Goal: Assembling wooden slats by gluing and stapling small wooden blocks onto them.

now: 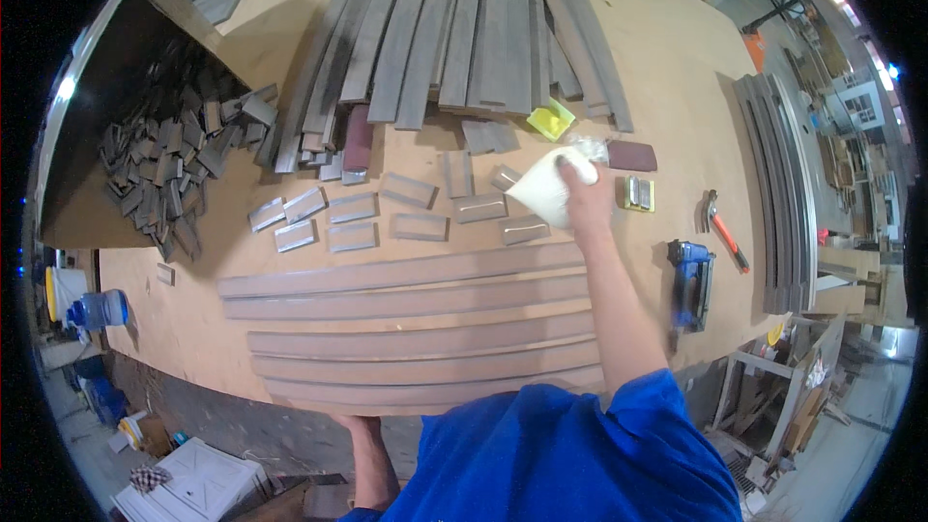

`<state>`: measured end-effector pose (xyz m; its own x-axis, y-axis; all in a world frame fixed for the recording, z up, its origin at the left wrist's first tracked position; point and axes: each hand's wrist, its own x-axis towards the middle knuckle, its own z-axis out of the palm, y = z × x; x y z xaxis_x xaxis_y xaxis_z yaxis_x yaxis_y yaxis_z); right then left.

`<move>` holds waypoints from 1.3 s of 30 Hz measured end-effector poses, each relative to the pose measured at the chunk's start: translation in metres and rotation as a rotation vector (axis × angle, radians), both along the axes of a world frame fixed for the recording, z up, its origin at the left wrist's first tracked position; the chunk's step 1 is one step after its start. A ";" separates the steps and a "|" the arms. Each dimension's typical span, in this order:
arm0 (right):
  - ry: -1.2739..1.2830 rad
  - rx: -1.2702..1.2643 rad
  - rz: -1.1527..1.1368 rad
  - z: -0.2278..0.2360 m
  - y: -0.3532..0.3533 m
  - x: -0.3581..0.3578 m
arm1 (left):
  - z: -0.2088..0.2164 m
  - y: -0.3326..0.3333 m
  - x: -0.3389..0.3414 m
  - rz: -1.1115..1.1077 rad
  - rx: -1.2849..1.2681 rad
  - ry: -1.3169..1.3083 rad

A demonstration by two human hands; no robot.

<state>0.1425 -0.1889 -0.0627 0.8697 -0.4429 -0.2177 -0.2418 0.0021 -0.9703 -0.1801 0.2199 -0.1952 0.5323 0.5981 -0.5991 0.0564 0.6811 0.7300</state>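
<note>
My right hand (590,195) is closed round a white cone-shaped glue bag (541,189), its tip pointing left over small wooden blocks. White glue lines run along one block (480,209) and along another block (524,231) just below the bag. More blocks (408,190) lie loosely spread to the left, several with shiny edges. My left hand (358,421) is at the table's front edge, under the nearest long slats (416,343); its fingers are hidden.
Long grey boards (454,39) are stacked at the back. An open box (145,29) spills many small blocks at the left. To the right lie a blue nail gun (690,280), a hammer (725,232), a nail strip pack (638,193) and a yellow-green tray (550,120).
</note>
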 end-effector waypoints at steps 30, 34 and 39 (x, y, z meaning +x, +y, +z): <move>-0.126 -0.314 0.098 -0.023 0.072 0.060 | -0.016 0.005 -0.014 0.066 -0.060 -0.065; -0.052 -0.366 0.122 -0.015 0.071 0.044 | -0.009 0.003 -0.009 0.099 -0.117 -0.037; -0.073 -0.265 0.148 -0.017 0.069 0.024 | 0.011 -0.008 0.006 0.152 -0.094 0.027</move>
